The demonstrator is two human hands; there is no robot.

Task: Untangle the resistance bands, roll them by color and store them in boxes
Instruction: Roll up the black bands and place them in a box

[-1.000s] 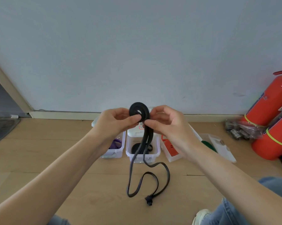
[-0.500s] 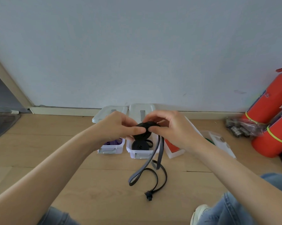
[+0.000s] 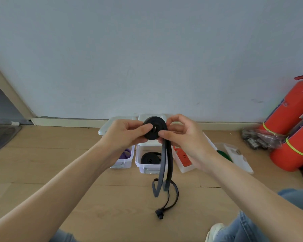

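Black band (image 3: 155,128), half rolled, tail dangling

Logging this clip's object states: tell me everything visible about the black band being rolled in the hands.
The black resistance band is a flat, matte, rubbery-looking strap. Its upper part is wound into a tight disc with a small hole at the centre, held upright facing the camera. The left hand grips its left side and the right hand pinches its lower right edge. The unrolled tail hangs down as loose loops to the wooden floor, ending in a small knot-like lump.

Wooden floor (image 3: 60,172), four open boxes (image 3: 148,167), two fire extinguishers (image 3: 290,154), band's knotted tail (image 3: 159,214)
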